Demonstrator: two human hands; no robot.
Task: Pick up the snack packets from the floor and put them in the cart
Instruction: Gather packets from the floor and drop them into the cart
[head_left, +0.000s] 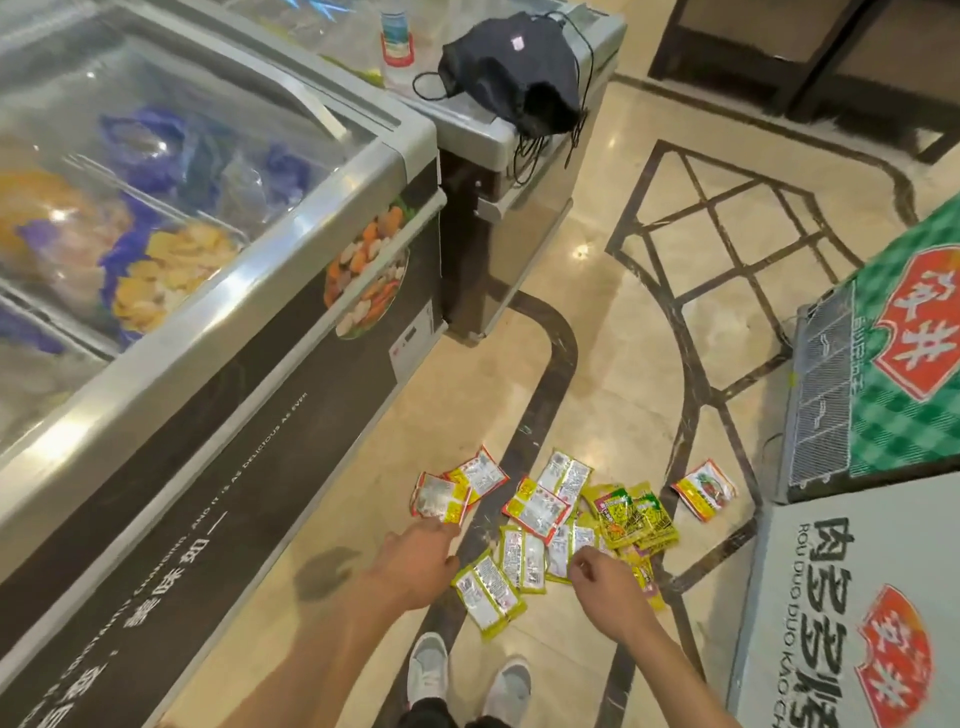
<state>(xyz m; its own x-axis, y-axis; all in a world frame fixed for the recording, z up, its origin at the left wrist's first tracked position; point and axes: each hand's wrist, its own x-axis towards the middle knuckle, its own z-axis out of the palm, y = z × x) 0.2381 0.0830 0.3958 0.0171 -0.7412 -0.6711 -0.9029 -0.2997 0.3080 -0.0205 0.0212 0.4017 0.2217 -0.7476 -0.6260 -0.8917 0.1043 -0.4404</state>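
Note:
Several small snack packets (540, 512), yellow and red with white labels, lie scattered on the marble floor in front of my feet. One red packet (704, 488) lies apart to the right. My left hand (415, 558) reaches down, its fingertips at the lower edge of the leftmost packet (440, 498). My right hand (605, 574) hovers over the middle of the pile with fingers loosely curled, holding nothing that I can see. No cart is in view.
A long glass-topped chest freezer (218, 291) runs along my left, a second freezer (524, 171) behind it with a dark bag (514, 73) on top. A green and white display case (883, 415) stands on the right. My grey shoes (467, 680) are below.

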